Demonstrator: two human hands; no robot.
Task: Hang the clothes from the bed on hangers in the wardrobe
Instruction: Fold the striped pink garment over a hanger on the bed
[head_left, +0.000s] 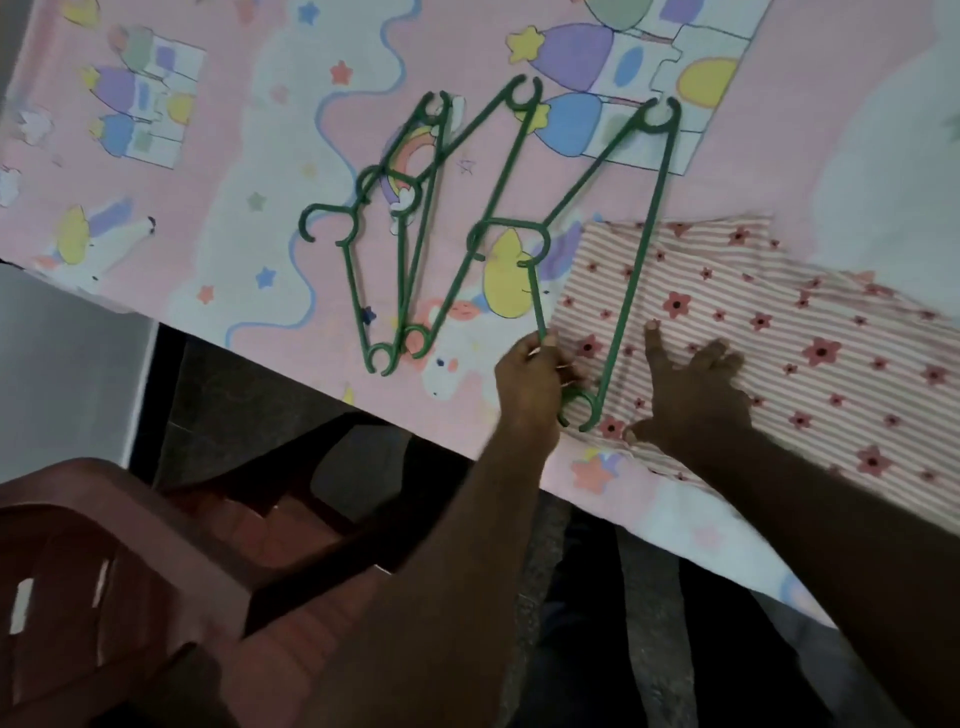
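The step in hand looks like fitting a hanger to a garment. The left hand (530, 374), lower centre, pinches a thin green plastic hanger (631, 280). The right hand (696, 395) lies flat, fingers spread, on the pink-striped, flower-printed cloth garment (831, 353) at right on the pink cartoon-print bed (260, 156). Next, the hanger probably needs sliding inside the garment. No wardrobe or other container shows.

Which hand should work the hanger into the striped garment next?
Left. The left hand pinches the nearest green hanger right at the edge of the striped garment. The right hand lies flat on that cloth, well placed to steady it.
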